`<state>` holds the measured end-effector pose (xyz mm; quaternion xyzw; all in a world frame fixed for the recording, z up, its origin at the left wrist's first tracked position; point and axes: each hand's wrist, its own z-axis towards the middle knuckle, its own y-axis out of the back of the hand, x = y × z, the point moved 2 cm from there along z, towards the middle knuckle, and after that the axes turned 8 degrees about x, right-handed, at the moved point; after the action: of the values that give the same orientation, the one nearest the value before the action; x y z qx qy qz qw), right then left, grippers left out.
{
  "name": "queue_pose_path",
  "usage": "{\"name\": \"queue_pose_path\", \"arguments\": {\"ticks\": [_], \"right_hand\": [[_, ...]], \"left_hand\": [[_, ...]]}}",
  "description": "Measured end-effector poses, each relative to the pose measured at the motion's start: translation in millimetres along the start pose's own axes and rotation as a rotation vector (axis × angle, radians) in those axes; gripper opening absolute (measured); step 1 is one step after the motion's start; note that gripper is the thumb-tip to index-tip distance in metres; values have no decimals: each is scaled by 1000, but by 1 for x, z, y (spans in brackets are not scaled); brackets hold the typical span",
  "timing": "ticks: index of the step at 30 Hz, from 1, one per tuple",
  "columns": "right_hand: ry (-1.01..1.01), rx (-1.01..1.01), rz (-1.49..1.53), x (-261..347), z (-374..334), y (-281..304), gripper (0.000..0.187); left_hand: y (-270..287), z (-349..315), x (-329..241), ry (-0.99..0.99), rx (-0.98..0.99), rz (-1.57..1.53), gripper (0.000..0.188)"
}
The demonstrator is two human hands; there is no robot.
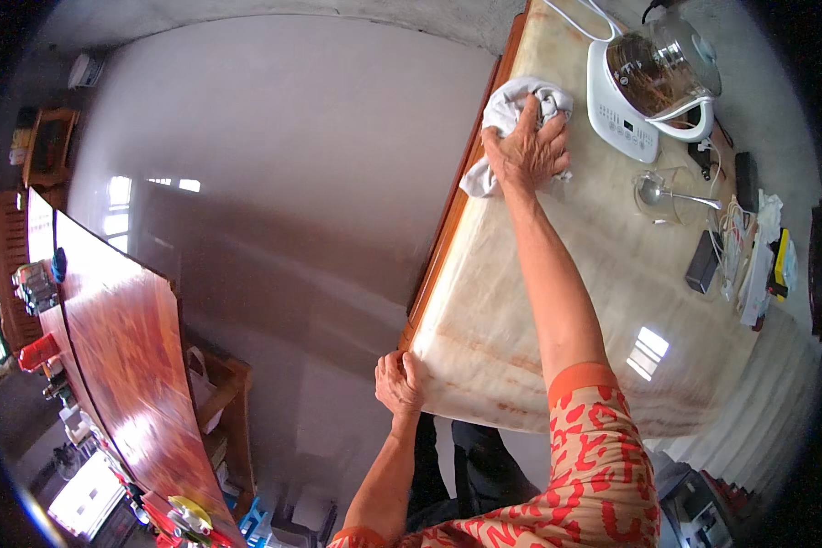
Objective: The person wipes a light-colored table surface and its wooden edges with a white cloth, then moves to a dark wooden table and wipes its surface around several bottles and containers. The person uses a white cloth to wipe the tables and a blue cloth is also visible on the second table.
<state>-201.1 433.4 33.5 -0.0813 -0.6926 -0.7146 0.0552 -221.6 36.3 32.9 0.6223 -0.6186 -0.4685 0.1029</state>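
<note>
A bunched white cloth (511, 102) lies on the marble-topped table (484, 301), close to its wood-trimmed left edge. My right hand (528, 153) presses down on this cloth, arm stretched far forward, with the fingers bent into its folds. At the near left corner of the table, my left hand (399, 384) is closed, its fingers curled round the edge. To the right of the cloth stands a glass kettle (658, 73) on a white base (623, 128); dark contents show through its glass. A clear glass (664, 194) with a metal spoon (690, 197) is nearer to me.
Along the table's right side are a black box (703, 262), tangled cables (732, 228) and a yellow-and-black item (781, 260). Grey floor (283, 183) spreads to the left. Beyond it stands a glossy reddish-brown table (123, 356) with several things along its far side.
</note>
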Motion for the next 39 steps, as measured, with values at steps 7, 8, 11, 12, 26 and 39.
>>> {"name": "queue_pose_path", "arguments": {"ticks": [7,8,11,12,26,39], "right_hand": [[82,-63,9,-6,-4,-3,84],[80,-60,32,-6,-13,-2,86],[71,-97,15,-6,-48,4,87],[42,-55,10,-9,-63,5,89],[-311,28,-72,4,-133,3,96],[-198,50,-132,21,-44,-3,85]], "left_hand": [[0,5,-1,-47,42,15,30],[1,6,-1,-64,43,21,29],[0,8,1,-101,90,51,29],[-1,8,1,-126,125,35,33],[77,114,64,-116,593,188,35],[105,143,64,-195,766,154,31]]}}
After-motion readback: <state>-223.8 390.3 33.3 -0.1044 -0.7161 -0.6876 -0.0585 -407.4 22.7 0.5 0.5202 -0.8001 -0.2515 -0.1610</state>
